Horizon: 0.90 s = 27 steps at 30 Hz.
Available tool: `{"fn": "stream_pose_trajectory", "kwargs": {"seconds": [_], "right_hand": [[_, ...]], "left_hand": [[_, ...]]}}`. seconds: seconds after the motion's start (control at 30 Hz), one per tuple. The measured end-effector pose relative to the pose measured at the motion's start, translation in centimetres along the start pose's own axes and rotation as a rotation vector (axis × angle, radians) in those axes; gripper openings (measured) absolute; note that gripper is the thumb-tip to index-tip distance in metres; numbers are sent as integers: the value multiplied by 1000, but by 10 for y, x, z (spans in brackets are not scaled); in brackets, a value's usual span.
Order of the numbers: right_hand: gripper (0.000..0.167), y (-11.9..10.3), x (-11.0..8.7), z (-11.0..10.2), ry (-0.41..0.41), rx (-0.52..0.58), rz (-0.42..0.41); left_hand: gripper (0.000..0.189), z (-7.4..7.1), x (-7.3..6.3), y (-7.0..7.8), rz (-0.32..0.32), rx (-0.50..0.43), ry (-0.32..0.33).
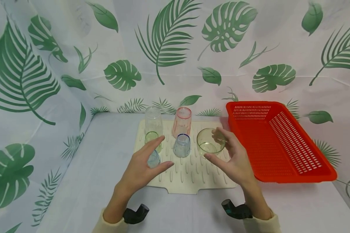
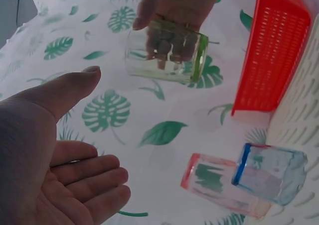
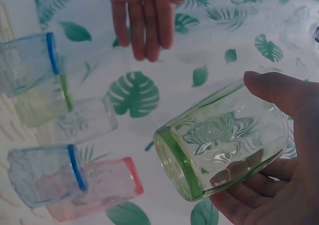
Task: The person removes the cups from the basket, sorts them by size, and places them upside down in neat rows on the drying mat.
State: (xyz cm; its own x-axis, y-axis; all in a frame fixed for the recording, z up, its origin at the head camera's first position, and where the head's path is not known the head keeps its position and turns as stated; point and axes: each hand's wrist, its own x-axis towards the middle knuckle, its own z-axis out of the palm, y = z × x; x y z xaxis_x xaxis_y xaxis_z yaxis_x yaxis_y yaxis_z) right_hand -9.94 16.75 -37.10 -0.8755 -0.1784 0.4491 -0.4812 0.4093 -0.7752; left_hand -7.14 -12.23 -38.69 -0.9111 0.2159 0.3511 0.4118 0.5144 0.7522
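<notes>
My right hand (image 1: 236, 158) grips a clear glass with a green rim (image 1: 208, 147), held above the right side of a cream draining board (image 1: 182, 181). In the right wrist view that glass (image 3: 224, 140) is tilted, with the thumb on one side and fingers on the other. My left hand (image 1: 140, 168) hovers at the board's left side, thumb and fingers spread, holding nothing. It partly hides a blue glass (image 1: 154, 159) and a green-rimmed glass (image 1: 152, 137). A blue-rimmed glass (image 1: 182, 147), a pink-rimmed glass (image 1: 182, 124) and a tall clear glass (image 1: 153, 119) also stand on the board.
A red plastic basket (image 1: 283, 177) with slotted walls stands right of the board. Behind everything hangs a white cloth (image 1: 175, 87) printed with green leaves. Pale table surface (image 1: 105, 145) lies left of the board.
</notes>
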Motion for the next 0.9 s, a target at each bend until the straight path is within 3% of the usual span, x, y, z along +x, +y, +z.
{"fn": "stream_pose_trajectory", "kwargs": {"seconds": [0.2,0.37,0.67,0.9], "right_hand": [[85,-1,-2,9,-32,33,-27],[87,-4,-4,15,-74,50,-22],[82,-9,-8,24,-168,182,-33],[83,-10,-11,33,-220,164,-52]], "left_hand": [[75,4,0,2,0,-1,-9],[73,6,0,0,43,-19,0],[73,9,0,0,78,-67,-14],[72,11,0,1,114,-125,-42]]}}
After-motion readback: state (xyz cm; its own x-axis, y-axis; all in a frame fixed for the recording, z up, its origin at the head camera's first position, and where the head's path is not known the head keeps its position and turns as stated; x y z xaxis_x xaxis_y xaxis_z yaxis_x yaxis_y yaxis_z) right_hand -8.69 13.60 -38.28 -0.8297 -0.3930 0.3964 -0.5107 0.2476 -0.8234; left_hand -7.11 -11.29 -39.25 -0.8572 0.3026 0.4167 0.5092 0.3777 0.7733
